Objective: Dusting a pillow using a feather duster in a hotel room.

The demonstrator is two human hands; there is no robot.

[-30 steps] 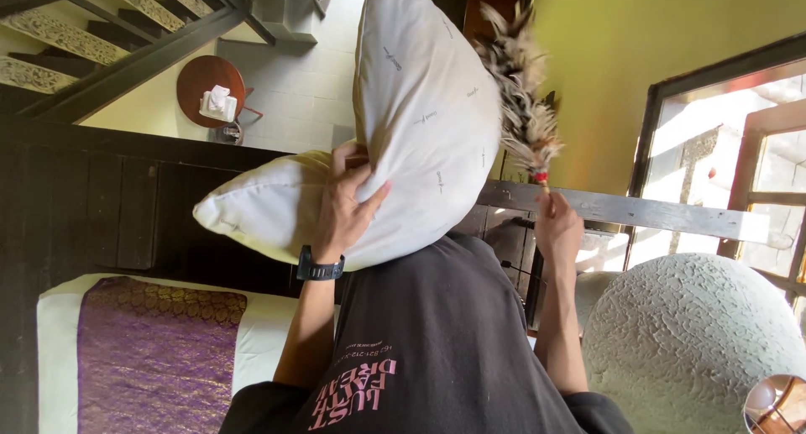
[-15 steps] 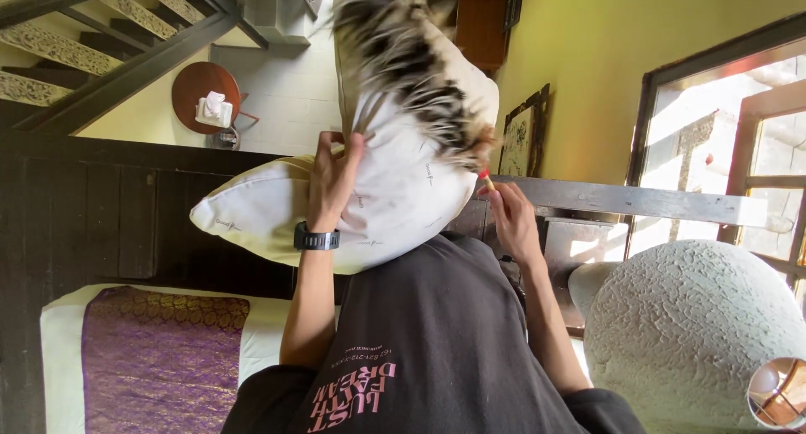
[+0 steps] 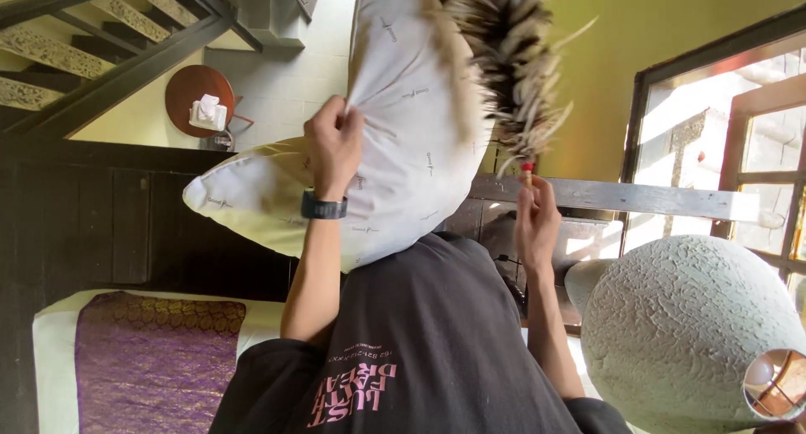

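At the far left, a purple patterned cloth runner [image 3: 155, 358] lies over white bedding, against a dark wooden panel wall [image 3: 101, 224]. Above it is a round reddish-brown table [image 3: 178, 107].

Next comes your thing: a plump white fabric pillow with small printed marks [image 3: 403, 174], held up in the air in front of your chest and touching nothing else. Your left hand [image 3: 334, 144], with a black wristband [image 3: 324, 206] below it, has its fingers bunched and pinches a fold of the cover near the pillow's edge. The pillow looks light and soft, so it will sag and swing from a single pinch. A gathered corner or seam gives you the firmest hold, because smooth cloth can slide.

To the right, a brown and cream feather duster [image 3: 504, 65] brushes the pillow's upper side. Your right hand [image 3: 535, 220] is closed round its thin stick just below the red collar. The duster looks feather-light and its plumes bend easily, so hold it by the stick.

Further right are a dark-framed window [image 3: 722, 149] and a rough pale grey rounded shade [image 3: 688, 333].
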